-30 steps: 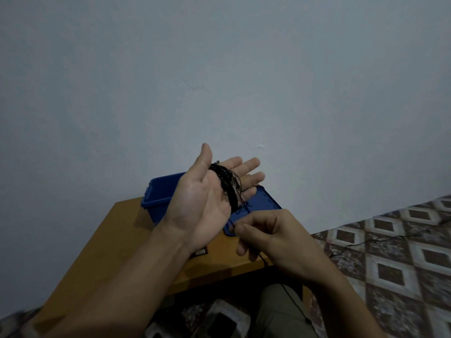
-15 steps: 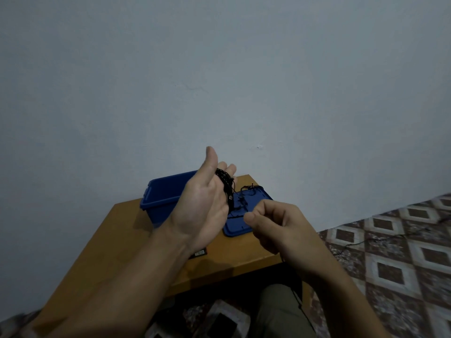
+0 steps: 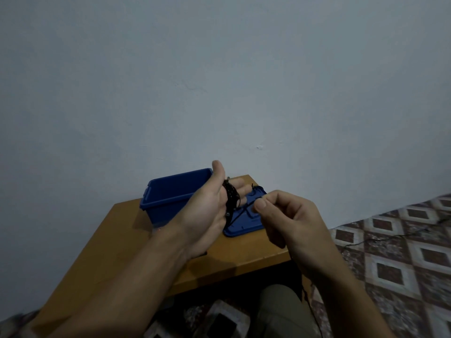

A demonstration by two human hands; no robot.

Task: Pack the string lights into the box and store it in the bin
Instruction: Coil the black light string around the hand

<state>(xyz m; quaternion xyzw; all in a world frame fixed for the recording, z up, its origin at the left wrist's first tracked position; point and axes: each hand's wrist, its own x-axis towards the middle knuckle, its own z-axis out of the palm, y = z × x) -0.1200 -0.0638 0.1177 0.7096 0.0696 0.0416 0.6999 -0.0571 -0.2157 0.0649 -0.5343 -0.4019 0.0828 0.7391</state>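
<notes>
The left hand (image 3: 210, 211), at frame centre, is held flat with fingers straight. The string lights (image 3: 230, 200) are wound as a black coil around its palm. The right hand (image 3: 288, 220), just right of it, pinches the free strand between thumb and forefinger.

Judgement: winding is in progress. Loose strand trails across the floor (image 3: 390, 264) at right, so boxing and storing are not yet begun. No box can be made out.

The bin (image 3: 170, 191) stands open behind the left hand, its lid (image 3: 246, 223) flat beside it on the desk (image 3: 117, 240). The wall (image 3: 219, 93) closes the far side; free room lies above and right.
</notes>
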